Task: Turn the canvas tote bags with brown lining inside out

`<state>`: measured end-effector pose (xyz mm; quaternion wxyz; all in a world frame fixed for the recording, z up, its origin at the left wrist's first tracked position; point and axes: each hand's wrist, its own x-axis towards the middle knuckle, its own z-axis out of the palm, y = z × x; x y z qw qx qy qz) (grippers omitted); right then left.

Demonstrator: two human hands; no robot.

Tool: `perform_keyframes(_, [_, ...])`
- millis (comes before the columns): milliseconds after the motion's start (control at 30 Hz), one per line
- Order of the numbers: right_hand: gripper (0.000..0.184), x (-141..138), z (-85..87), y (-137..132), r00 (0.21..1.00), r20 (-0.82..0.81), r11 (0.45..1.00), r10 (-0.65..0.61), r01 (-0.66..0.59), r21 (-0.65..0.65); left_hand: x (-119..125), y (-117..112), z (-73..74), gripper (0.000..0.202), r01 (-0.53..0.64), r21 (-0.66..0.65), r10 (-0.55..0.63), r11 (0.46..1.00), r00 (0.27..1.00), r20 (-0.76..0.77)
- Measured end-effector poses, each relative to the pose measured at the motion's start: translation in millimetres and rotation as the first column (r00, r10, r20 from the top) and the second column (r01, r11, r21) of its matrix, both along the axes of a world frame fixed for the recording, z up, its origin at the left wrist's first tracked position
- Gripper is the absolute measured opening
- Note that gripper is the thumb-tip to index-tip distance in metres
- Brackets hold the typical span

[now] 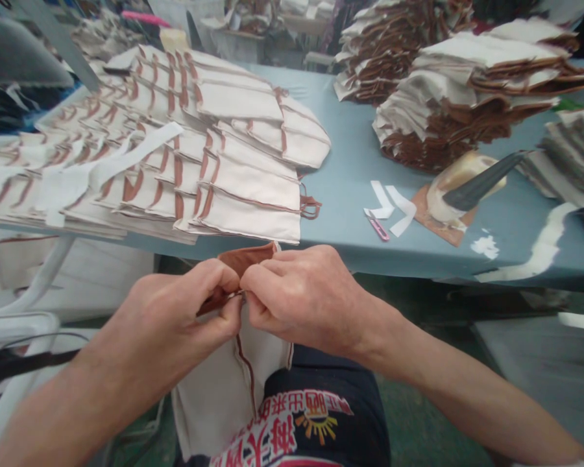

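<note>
A cream fabric pouch [209, 383] with brown seams and a brown upper edge hangs in front of me, over my lap. My left hand [175, 311] pinches its upper edge between thumb and fingers. Right beside it, my right hand [311, 298] grips the same edge, and the fingertips of both hands nearly meet. Brown lining shows behind the fingers. Whatever small part sits between the fingertips is mostly hidden. Beyond my hands, rows of similar cream pouches [253, 188] lie overlapping on the table's left side.
On the blue table [331, 214] lie white strips [382, 201], a pink thread snipper [378, 227] and a glue pot with a dark-handled brush [481, 181]. Tall stacks of brown and cream pieces [448, 97] stand at the back right. A metal frame [43, 279] is at the left.
</note>
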<state>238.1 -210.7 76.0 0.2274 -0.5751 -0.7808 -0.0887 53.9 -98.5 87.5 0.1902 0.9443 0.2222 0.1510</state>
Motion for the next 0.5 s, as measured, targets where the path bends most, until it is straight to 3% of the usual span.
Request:
perform_keyframes(167, [0.026, 2.8, 9.9, 4.9, 0.994, -0.102, 0.974, -0.04, 0.017, -0.225, -1.5, -4.2, 0.9, 0.026, 0.079, 0.161, -0.084, 0.984, 0.996, 0.023])
perform_keyframes(367, [0.013, 5.5, 12.6, 7.9, 0.949, -0.302, 0.914, -0.087, -0.045, -0.403, -1.5, -3.1, -1.0, 0.03, 0.124, 0.342, -0.152, 0.931, 0.987, 0.057])
perform_keyframes(500, [0.008, 2.6, 8.4, 12.2, 0.955, -0.285, 0.9, -0.083, -0.051, -0.433, -3.3, -0.8, 0.2, 0.029, 0.153, 0.362, -0.186, 0.919, 0.981, 0.059])
